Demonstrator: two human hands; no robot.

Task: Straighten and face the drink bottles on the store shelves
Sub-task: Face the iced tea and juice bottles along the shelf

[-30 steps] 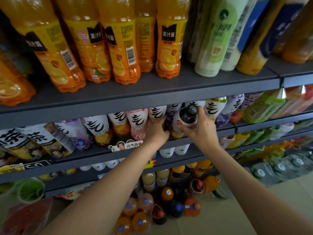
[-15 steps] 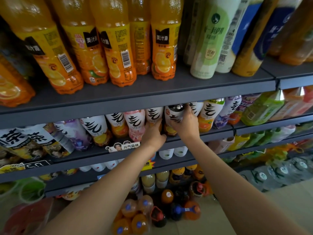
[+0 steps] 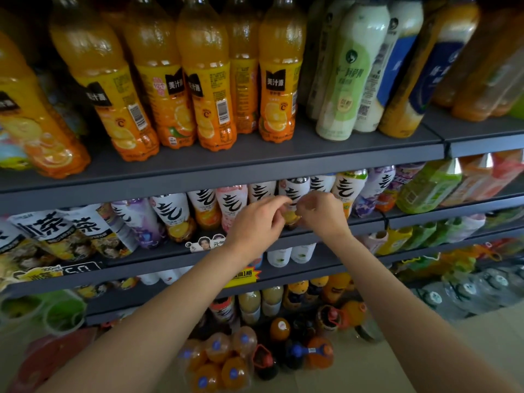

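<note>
A row of white-labelled drink bottles with black brush lettering stands on the second shelf [image 3: 368, 222]. One of them, a white-labelled bottle [image 3: 293, 188] with a yellow bottom, stands upright in the row between its neighbours. My left hand [image 3: 258, 222] holds its lower part from the left, fingers and thumb round it. My right hand [image 3: 323, 214] grips the same bottle from the right with curled fingers. Both hands are blurred and cover the bottle's base.
Orange juice bottles [image 3: 209, 89] and pale green milk-tea bottles [image 3: 348, 72] fill the top shelf [image 3: 226, 165]. Tea bottles [image 3: 85, 231] stand at the left of the second shelf, green bottles [image 3: 428, 185] at the right. Lower shelves and packs of bottles on the floor [image 3: 221, 361] lie below my arms.
My right hand held the bottle out in front of the shelf, then pushed it back into the row. Both hands now sit at its lower part.
</note>
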